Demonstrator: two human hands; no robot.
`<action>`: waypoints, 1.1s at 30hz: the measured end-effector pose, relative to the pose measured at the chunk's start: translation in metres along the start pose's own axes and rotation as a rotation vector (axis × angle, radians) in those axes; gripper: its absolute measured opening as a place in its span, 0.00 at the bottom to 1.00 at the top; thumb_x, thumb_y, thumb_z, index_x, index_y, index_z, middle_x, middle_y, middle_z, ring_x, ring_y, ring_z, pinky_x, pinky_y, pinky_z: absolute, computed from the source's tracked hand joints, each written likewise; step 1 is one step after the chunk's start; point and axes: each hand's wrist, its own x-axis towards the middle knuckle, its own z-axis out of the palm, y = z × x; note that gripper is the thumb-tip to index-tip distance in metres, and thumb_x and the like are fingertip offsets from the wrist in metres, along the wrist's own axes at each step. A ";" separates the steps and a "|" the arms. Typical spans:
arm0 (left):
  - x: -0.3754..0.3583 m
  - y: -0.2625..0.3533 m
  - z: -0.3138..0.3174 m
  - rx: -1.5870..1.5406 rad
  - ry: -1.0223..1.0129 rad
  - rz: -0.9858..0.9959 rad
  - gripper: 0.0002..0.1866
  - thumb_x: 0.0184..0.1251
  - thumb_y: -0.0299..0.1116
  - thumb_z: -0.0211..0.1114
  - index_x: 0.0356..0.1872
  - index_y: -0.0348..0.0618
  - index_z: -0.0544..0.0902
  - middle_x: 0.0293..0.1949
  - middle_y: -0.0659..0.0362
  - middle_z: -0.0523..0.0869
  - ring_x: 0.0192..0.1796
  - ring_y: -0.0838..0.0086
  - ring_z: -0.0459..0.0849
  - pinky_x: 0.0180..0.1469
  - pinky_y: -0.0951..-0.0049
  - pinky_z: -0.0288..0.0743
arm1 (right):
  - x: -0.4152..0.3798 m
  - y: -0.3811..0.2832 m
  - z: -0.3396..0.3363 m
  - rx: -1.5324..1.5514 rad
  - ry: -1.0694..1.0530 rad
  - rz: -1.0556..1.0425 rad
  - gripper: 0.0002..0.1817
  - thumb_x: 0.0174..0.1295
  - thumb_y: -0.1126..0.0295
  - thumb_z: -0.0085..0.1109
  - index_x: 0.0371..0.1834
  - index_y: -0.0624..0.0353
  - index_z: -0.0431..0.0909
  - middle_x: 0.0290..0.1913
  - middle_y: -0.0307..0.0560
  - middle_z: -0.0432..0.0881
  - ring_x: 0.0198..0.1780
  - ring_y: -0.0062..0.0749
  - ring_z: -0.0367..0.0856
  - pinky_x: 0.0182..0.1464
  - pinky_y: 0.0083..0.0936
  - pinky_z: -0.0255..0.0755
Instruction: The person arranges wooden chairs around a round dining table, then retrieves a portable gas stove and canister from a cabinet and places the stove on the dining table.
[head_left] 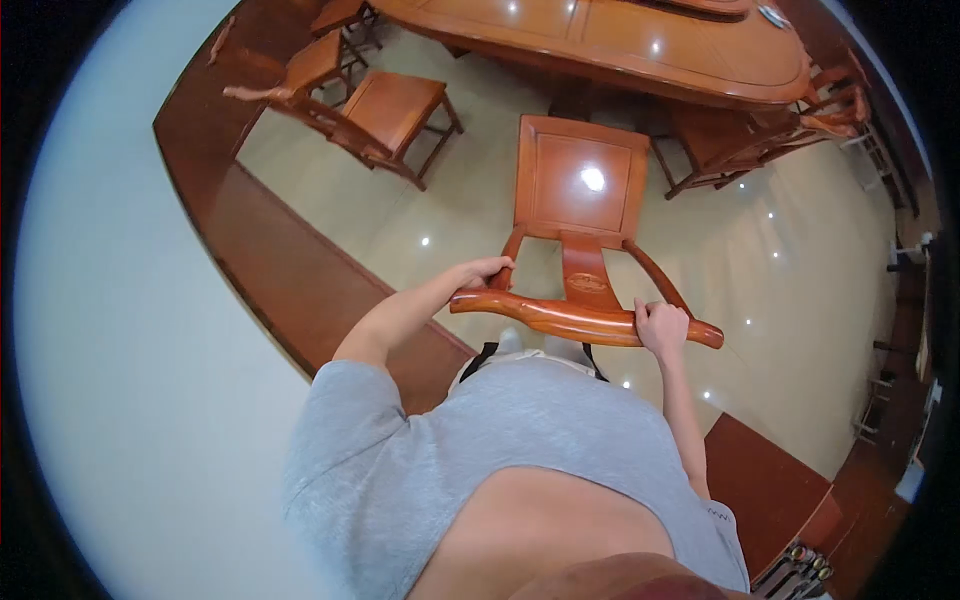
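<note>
Your left hand (482, 273) seems clamped around the left back post of the wooden chair (572, 205), near the top rail; your right hand (662, 326) is wrapped over the rail's right part. The chair is upright in front of you, seat toward the round-ended dining table (640, 70). Its legs are hidden, so keep both grips firm and the back level, clear of your feet.

Glossy reddish wood forms the chair (582, 185) and long table (600, 45), above smooth, shiny pale flooring (450, 230); the grey shirt (540, 410) is matt cloth.
</note>
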 end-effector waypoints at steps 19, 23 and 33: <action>0.019 0.040 0.011 0.020 0.027 -0.063 0.18 0.61 0.44 0.69 0.42 0.44 0.74 0.34 0.55 0.83 0.35 0.67 0.83 0.39 0.61 0.82 | 0.042 0.030 0.037 0.023 -0.057 0.035 0.23 0.64 0.54 0.54 0.20 0.61 0.85 0.20 0.59 0.81 0.25 0.53 0.82 0.36 0.44 0.75; 0.038 0.022 0.004 -0.077 -0.024 0.006 0.16 0.59 0.46 0.71 0.32 0.44 0.78 0.27 0.57 0.83 0.28 0.68 0.83 0.35 0.65 0.82 | 0.041 0.032 0.050 0.027 0.008 0.037 0.23 0.62 0.53 0.55 0.19 0.61 0.84 0.19 0.59 0.81 0.25 0.51 0.83 0.34 0.43 0.76; 0.050 0.001 -0.019 0.008 -0.263 0.127 0.19 0.66 0.44 0.63 0.49 0.42 0.75 0.33 0.54 0.85 0.29 0.69 0.85 0.37 0.70 0.82 | 0.025 0.022 0.056 0.083 0.035 0.069 0.23 0.60 0.51 0.56 0.20 0.61 0.83 0.21 0.58 0.82 0.27 0.51 0.84 0.35 0.43 0.77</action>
